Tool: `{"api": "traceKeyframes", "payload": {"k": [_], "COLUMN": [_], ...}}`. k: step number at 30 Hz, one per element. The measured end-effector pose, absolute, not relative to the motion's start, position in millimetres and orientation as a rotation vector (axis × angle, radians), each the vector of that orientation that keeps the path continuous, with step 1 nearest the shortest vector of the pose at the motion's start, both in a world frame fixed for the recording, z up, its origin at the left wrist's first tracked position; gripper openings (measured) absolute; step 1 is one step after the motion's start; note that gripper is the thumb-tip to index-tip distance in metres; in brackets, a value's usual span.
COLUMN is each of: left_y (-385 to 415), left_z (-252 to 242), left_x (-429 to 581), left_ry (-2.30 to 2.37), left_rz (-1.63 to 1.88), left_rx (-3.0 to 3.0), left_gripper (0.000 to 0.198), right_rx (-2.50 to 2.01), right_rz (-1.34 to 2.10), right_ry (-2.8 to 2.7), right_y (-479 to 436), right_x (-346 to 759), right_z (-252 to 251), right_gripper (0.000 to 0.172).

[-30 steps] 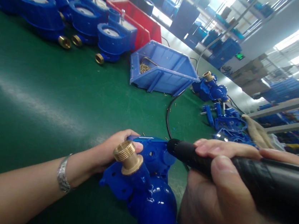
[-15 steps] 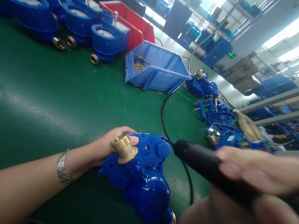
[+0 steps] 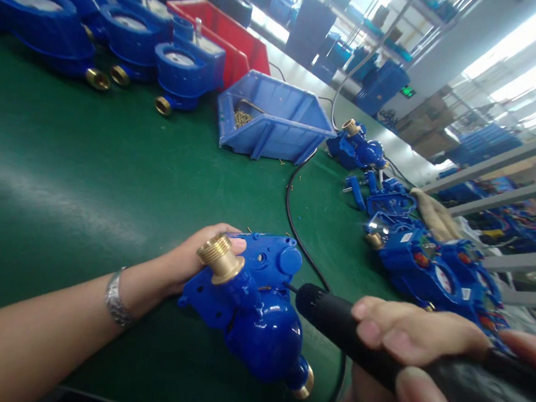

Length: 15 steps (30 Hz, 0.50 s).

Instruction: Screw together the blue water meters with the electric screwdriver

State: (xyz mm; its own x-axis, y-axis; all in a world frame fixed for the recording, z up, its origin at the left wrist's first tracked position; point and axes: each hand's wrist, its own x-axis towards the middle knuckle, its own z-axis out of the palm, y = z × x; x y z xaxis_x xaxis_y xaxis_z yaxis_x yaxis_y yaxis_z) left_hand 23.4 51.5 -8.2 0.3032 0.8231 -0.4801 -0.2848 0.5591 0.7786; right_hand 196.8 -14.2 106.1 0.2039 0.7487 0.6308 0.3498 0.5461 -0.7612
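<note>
"Left wrist (image 3: 140, 296), first note?"

"Bracelet (image 3: 117, 298). Silver-coloured, fairly broad, curving round like a cuff."

"Surface?"

"Textured, mottled light and dark, glinting in spots. Any fine pattern too small to read."

"Left forearm (image 3: 41, 323)?"

"Bare. Smooth outline, tapering toward the bracelet. Left hand (image 3: 200, 254) bare too, partly hidden."

"Right side?"

"Right hand (image 3: 431, 339) bare. Rounded fingertips (image 3: 364, 310), blunt thumb (image 3: 423, 398). Lower part blurred, detail lost; right forearm mostly out of view."
</note>
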Motion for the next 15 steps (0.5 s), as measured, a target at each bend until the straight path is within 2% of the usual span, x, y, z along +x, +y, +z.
{"api": "traceKeyframes", "payload": {"k": [3, 10, 15], "left_y": [53, 54, 55], "left_z": [-9, -5, 0], "left_x": [24, 28, 28], "left_ry": [1.044, 1.053, 1.102], "left_rz": [0.792, 0.803, 0.773], "left_rx": [0.642, 0.645, 0.641], "left_gripper": [0.049, 0.045, 0.051], "right_rx": [-1.014, -1.040, -1.073], "right_rz": [0.422, 0.371, 0.329], "right_ry": [-1.534, -1.352, -1.359], "right_y": [-11, -11, -10], "right_x": [195, 191, 191], "right_z": [103, 85, 83], "right_gripper": [0.050, 0.044, 0.042]}}
